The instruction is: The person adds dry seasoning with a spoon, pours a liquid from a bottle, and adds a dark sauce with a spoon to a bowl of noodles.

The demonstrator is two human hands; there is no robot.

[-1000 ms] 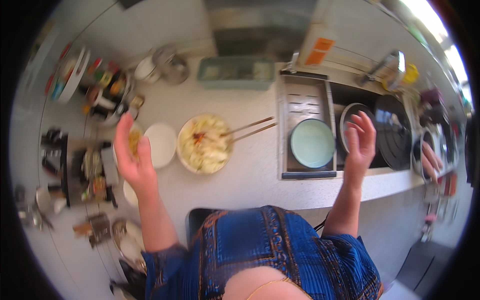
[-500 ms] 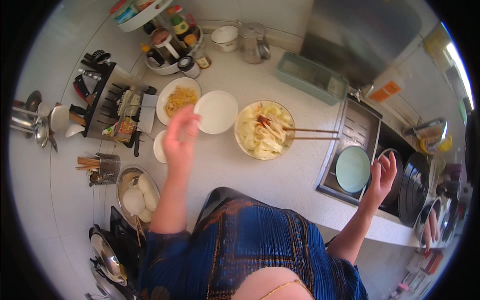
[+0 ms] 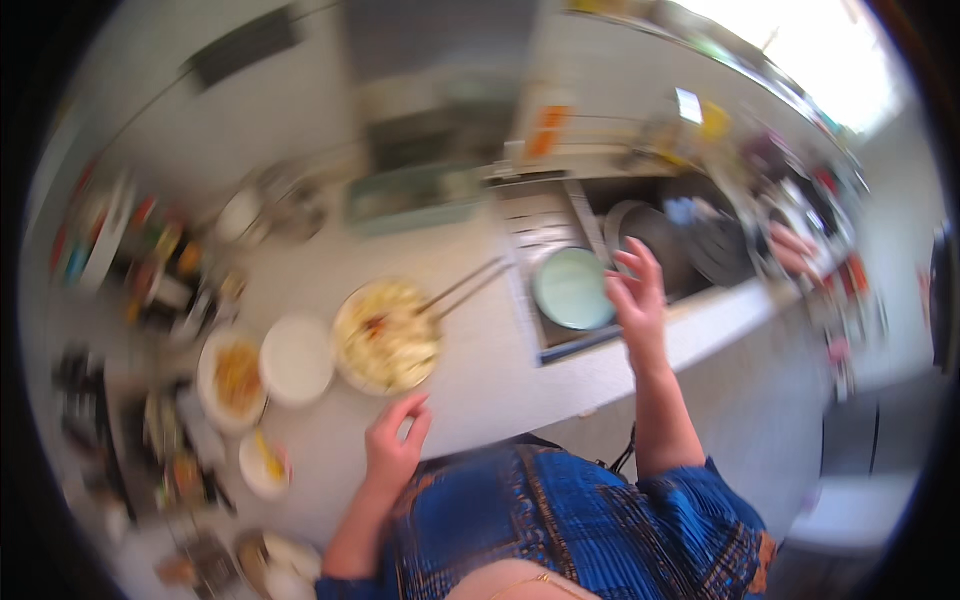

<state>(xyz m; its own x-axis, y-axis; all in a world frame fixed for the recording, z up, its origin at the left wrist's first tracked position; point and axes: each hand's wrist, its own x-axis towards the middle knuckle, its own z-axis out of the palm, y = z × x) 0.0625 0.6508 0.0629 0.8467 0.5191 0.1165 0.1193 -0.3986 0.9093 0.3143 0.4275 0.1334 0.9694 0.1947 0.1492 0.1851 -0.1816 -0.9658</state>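
Note:
My left hand (image 3: 397,437) hovers at the front counter edge, fingers loosely bent, with a gap inside the thumb and nothing seen in it. Just beyond it sits a round bowl of wide pale noodles (image 3: 405,350) topped with a dark red sauce. A pair of chopsticks (image 3: 462,285) leans over its right rim. My right hand (image 3: 638,290) is raised by the sink with its fingers apart. Its fingertips overlap the edge of a pale green bowl (image 3: 572,288); whether they touch it I cannot tell. The bowl appears to rest over the metal drainer.
Left of the noodles lie a white plate (image 3: 297,362), a plate of yellow shredded food (image 3: 237,380) and a small white dish (image 3: 258,480) with something yellow. Behind stands a green box (image 3: 415,200). A dark pan lid (image 3: 720,245) is at the sink; another person's hand (image 3: 793,248) shows beyond.
The view has swung to the right and blurred. My left hand has drawn back from the plates toward my body. My right hand stays beside the green bowl.

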